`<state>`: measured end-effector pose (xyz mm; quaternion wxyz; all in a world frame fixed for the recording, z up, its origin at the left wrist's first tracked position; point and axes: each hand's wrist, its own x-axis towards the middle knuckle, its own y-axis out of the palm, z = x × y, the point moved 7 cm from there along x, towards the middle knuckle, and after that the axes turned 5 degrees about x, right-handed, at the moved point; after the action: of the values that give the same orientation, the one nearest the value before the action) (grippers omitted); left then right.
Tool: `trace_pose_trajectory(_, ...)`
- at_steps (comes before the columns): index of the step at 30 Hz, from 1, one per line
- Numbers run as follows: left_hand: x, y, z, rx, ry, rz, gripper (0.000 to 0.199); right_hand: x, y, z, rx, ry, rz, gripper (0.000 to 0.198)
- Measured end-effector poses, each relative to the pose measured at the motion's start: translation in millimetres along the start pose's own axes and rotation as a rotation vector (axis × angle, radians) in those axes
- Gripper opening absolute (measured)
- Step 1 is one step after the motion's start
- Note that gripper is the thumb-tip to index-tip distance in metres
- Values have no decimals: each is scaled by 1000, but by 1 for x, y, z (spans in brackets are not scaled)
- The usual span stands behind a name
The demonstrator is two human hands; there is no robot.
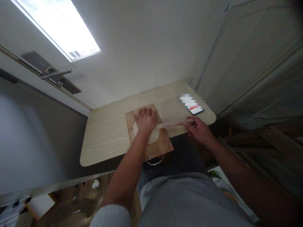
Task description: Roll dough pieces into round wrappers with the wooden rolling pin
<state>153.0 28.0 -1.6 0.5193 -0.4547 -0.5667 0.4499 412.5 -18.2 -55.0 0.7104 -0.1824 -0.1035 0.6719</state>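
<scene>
On a wooden cutting board [163,145] lies a pale, flat, rounded piece of dough [154,136]. My left hand [146,120] rests palm down over it, fingers spread and pointing away from me; it covers the dough's upper part. A light wooden rolling pin [171,124] runs from beside my left hand toward the right. Its right end sits between the thumb and fingers of my right hand [196,128], near the table's front edge. Where the pin's left end stops is hidden by my left hand.
The board overhangs the front edge of the light wooden table [104,135], and a metal loop [155,162] shows below it. A phone [193,104] lies at the table's right end. Behind stands a white door with a lever handle [56,73]. Crumpled paper [95,183] is on the floor.
</scene>
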Motion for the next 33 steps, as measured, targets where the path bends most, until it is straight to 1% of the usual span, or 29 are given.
trace_pose_trajectory(4, 10, -1, -1, -2, 9, 0, 50, 4, 1, 3, -10, 10, 23, 55)
trace_pose_trajectory(7, 5, 0, -2, -27, 10, -7, 52, 2, 2, 6, 12, 12, 42, 53)
trace_pose_trajectory(12, -27, 0, -2, -31, 5, -16, 55, -10, -2, 8, 13, 24, 37, 49)
trace_pose_trajectory(16, -55, -3, -4, -22, 18, -23, 53, -18, -3, 6, -14, 16, 95, 46)
trace_pose_trajectory(19, -61, -5, -5, -27, 26, -22, 52, -20, -5, 4, -43, -12, 116, 46)
trace_pose_trajectory(21, -56, -3, -5, -36, 29, -14, 52, -19, -6, 4, -60, -16, 96, 45)
trace_pose_trajectory(29, -20, 6, -1, -65, 59, 37, 55, -14, -7, 1, 12, 15, 34, 46)
trace_pose_trajectory(33, -2, 12, -1, -59, 55, 99, 58, -16, -7, 0, -49, 10, 39, 40)
